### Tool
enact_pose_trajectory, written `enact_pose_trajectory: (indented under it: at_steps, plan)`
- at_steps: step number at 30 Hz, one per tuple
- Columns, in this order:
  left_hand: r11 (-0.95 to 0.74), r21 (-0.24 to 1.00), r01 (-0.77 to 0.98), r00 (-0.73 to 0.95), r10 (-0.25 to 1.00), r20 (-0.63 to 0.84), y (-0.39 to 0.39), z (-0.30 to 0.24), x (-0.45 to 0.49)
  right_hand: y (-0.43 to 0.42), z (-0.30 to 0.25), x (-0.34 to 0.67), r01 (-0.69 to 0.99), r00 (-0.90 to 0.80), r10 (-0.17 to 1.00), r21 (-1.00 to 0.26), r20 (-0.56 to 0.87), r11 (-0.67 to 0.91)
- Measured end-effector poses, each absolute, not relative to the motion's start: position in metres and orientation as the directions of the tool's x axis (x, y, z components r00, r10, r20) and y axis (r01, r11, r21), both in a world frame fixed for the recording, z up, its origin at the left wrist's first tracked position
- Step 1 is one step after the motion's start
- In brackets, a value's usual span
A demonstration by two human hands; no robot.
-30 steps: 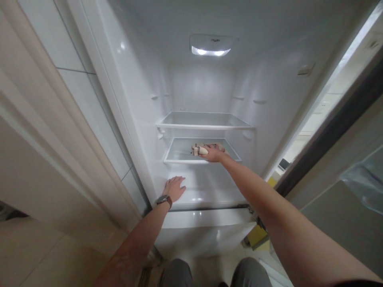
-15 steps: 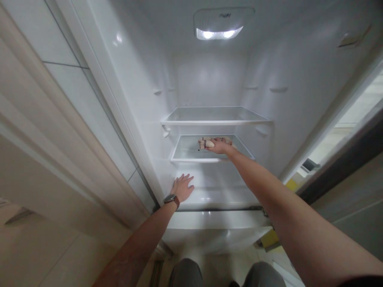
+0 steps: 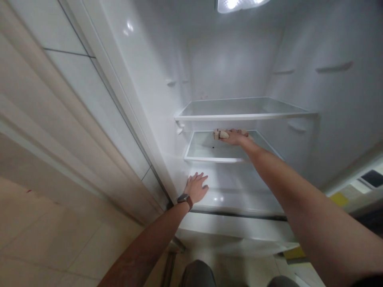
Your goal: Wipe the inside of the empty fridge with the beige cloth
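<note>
One watch [image 3: 184, 199] encircles the wrist of the left hand [image 3: 197, 188], which lies spread near the front left corner of the refrigerator floor [image 3: 239, 181]. Farther in, a dark speck [image 3: 213, 147] lies on the lower shelf [image 3: 200, 151]; near that shelf's rear edge, the right hand [image 3: 235, 137] grips a patterned beige cloth [image 3: 221, 134].

Two bare hands: a left hand [image 3: 197, 189] and a right hand [image 3: 235, 138]. One beige, brown-patterned cloth [image 3: 220, 134]. Two flat, translucent, rectangular shelves [image 3: 245, 117] with white rims. One dark, round wristwatch [image 3: 182, 197] with brown strap. Two grey-trousered knees [image 3: 197, 274].
</note>
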State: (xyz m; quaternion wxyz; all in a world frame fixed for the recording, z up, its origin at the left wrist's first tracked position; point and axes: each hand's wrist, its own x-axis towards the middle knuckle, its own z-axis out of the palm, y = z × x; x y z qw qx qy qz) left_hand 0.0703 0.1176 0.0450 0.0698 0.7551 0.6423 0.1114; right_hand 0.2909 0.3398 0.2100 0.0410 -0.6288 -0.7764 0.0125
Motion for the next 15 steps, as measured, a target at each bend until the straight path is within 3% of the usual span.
enact_pose_trajectory:
  at_steps: [15]
  plan:
    - [-0.15,0.281,0.948,0.137,0.988,0.066,0.117,0.047,0.07,0.355,0.208,0.285,0.976,-0.174,0.983,-0.124,0.058,0.18]
